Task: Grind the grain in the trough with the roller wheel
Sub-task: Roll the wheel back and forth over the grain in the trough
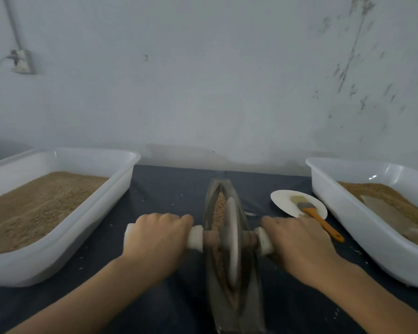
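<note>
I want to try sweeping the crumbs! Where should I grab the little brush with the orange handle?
Grab the brush by its orange handle, coming from the near right. The bristle end rests on the white plate, while the handle sticks out over the plate's edge toward the right tub, so that free end seems easiest to pinch.

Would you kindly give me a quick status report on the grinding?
Left hand and right hand grip the handles. Roller wheel in trough, grain ahead. Nothing obstructing.
</note>
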The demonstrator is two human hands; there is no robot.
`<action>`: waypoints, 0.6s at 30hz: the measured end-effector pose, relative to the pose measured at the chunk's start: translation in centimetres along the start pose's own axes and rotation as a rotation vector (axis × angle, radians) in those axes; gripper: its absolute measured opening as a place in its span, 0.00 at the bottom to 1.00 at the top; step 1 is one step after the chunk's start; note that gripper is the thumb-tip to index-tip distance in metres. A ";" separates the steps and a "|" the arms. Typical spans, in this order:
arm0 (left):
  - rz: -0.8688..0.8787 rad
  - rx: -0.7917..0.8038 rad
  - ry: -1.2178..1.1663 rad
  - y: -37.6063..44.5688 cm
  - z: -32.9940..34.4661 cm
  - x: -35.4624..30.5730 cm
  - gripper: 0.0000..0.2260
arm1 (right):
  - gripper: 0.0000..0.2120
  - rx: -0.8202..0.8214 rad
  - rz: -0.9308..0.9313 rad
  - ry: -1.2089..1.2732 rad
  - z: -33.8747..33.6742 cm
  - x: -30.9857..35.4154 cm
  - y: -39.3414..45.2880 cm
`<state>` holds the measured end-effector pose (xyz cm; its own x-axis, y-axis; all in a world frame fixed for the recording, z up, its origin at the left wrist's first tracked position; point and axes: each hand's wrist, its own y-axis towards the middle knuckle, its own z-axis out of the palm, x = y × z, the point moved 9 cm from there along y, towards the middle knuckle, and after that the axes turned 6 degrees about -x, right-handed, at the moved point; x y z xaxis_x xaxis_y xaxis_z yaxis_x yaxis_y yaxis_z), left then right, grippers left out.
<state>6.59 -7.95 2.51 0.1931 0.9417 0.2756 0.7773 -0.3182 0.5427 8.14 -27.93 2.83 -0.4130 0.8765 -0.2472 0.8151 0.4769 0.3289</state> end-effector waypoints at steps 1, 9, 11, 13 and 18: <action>-0.063 0.025 0.010 0.9 1.3 0.7 0.15 | 0.13 -0.013 0.013 -0.027 0.2 -0.1 1.1; -0.241 0.072 -0.114 6.3 7.1 3.7 0.06 | 0.14 -0.149 0.035 -0.196 1.4 -0.7 9.8; -0.202 0.069 -0.099 5.5 6.1 3.1 0.06 | 0.12 -0.145 0.011 -0.163 1.0 -0.3 8.3; -0.143 0.103 -0.081 3.9 4.2 2.1 0.07 | 0.13 -0.097 -0.005 -0.090 1.0 0.0 5.1; 0.011 0.082 0.005 -1.0 -1.9 -0.5 0.17 | 0.17 -0.022 0.003 0.109 -0.2 0.1 -1.3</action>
<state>4.52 -8.32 3.35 0.1989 0.9375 0.2856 0.8214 -0.3185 0.4732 6.92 -28.50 2.57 -0.4533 0.8794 -0.1457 0.8079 0.4743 0.3498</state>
